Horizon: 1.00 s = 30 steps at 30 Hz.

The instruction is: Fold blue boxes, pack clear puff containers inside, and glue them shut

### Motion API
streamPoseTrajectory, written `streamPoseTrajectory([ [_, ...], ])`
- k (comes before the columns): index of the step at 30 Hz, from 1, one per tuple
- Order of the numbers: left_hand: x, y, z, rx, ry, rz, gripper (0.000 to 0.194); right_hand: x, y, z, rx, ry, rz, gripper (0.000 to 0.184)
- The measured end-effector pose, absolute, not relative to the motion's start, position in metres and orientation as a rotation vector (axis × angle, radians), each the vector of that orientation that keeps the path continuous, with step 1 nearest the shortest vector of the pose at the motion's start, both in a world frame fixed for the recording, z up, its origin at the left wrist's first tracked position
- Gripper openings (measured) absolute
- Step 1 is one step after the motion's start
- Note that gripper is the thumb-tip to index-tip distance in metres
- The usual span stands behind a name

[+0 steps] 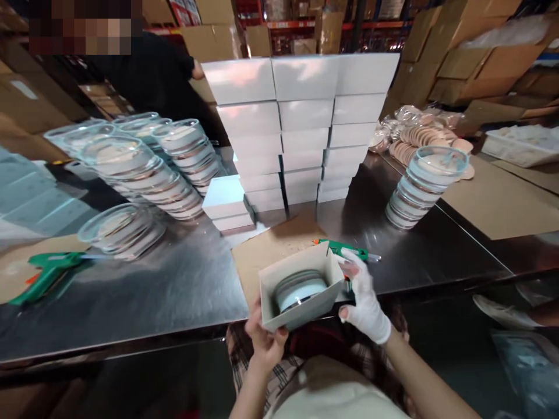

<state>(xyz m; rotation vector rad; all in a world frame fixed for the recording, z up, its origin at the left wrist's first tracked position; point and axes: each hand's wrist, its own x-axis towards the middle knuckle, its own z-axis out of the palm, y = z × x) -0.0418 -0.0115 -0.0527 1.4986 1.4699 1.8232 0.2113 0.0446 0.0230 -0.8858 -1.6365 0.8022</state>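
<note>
An open white box (301, 314) is tilted above the table's front edge, with round, clear-rimmed containers (302, 288) standing inside it. My bare left hand (265, 338) grips the box at its near left corner, thumb on the front wall. At the box's right end is my right hand (364, 302), in a white glove with bare fingertips. Its thumb and fingers are spread apart, close to the end wall; whether the fingertips touch it I cannot tell. Just behind the box a green glue gun (349, 250) lies partly hidden by the box and my right hand.
Stacked white boxes (301, 128) form a wall at the table's back. Stacks of round containers stand left (144, 174) and right (425, 186). Another glue gun (55, 270) lies left, and cardboard (257, 256) lies under the work. A person in black (148, 81) stands behind the table.
</note>
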Motion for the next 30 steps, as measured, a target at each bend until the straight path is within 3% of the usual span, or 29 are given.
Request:
streamPoseTrajectory([
  [3, -0.041, -0.012, -0.042, 1.647, 1.237, 1.922, 0.052, 0.188, 0.043, 0.026, -0.809, -1.673, 0.967, 0.068],
  [7, -0.028, -0.009, -0.017, 1.54, 1.314, 2.01, 0.039, 0.156, 0.042, 0.048, -1.019, -1.279, 1.071, 0.031],
  [10, -0.029, -0.006, -0.006, 1.579, 1.351, 2.052, 0.045, 0.15, 0.043, 0.056, -1.034, -1.1, 1.048, 0.051],
  [13, -0.046, -0.006, -0.009, 1.928, 1.371, 1.913, 0.04, 0.174, 0.046, 0.053, -1.118, -1.23, 1.105, 0.042],
  [17, -0.063, -0.007, -0.021, 2.004, 1.43, 1.805, 0.065, 0.222, 0.06, 0.039, -1.891, -1.469, 0.755, 0.041],
  [20, -0.058, -0.002, -0.027, 2.022, 1.423, 1.794, 0.062, 0.239, 0.075, 0.03, -2.367, -1.654, 0.629, 0.047],
  [23, -0.048, 0.005, -0.024, 2.055, 1.365, 1.903, 0.042, 0.241, 0.089, 0.024, -2.305, -1.554, 0.873, 0.036],
  [26, -0.045, 0.001, -0.013, 1.977, 1.357, 2.01, 0.034, 0.245, 0.097, 0.023, -2.14, -1.34, 1.058, 0.018],
  [30, -0.048, -0.025, 0.0, 1.661, 1.521, 1.902, 0.034, 0.246, 0.093, 0.028, -1.931, -1.162, 1.259, 0.023],
])
